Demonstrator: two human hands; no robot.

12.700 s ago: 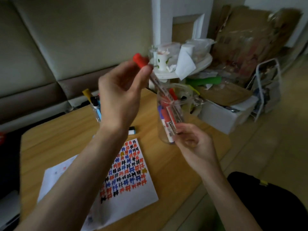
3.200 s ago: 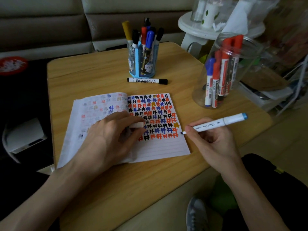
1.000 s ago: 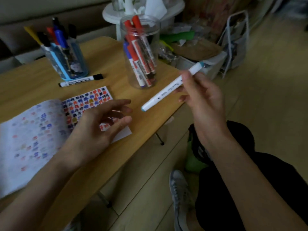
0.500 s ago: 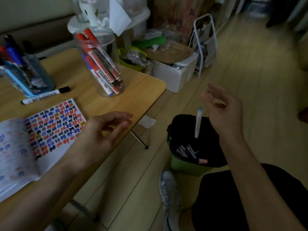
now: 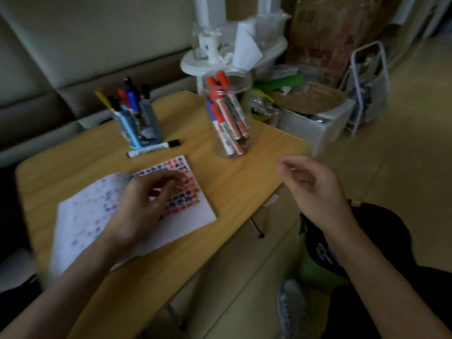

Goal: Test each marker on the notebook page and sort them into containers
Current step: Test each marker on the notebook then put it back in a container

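An open notebook [image 5: 186,217] with rows of coloured marks lies on the wooden table [image 5: 234,189]. My left hand [image 5: 144,201] is over its right page, fingers loosely curled and blurred; whether it holds anything I cannot tell. My right hand [image 5: 315,189] hovers empty beyond the table's right edge, fingers relaxed. A blue holder [image 5: 141,128] at the back carries several markers. A clear jar [image 5: 228,113] holds red and blue markers. One black-capped marker [image 5: 154,148] lies loose in front of the holder.
A green bin with a black liner [image 5: 318,263] stands on the floor under my right forearm. A white round side table [image 5: 234,55], a white box [image 5: 315,123] and a wire rack [image 5: 367,84] crowd the back right. A sofa runs behind the table.
The white marker that dropped from my right hand toward the bin is out of sight. My view has swung back to the table, and both hands have moved with it.
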